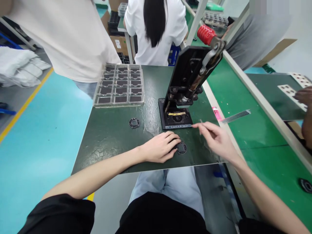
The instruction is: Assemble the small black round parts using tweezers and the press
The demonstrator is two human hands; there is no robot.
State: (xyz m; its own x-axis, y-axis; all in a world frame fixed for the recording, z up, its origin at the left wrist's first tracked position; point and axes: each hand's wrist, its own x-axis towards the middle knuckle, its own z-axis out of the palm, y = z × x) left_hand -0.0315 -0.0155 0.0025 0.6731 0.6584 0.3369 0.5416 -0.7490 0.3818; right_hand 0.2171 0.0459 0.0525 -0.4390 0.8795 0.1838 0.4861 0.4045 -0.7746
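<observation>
Dark green counter [109, 130], clear compartmented tray [119, 105] at back left, black lever press [180, 73] at right, two round black parts [134, 123] lying apart nearer the front

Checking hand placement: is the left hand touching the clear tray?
No, the left hand is at the nearer round part, well apart from the tray.

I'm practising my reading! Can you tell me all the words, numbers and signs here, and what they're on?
I can't read any words or numbers for sure.
Label strip on the black press: has small marks, too blurred to read.
White label on the cardboard box: too small to read.
</observation>
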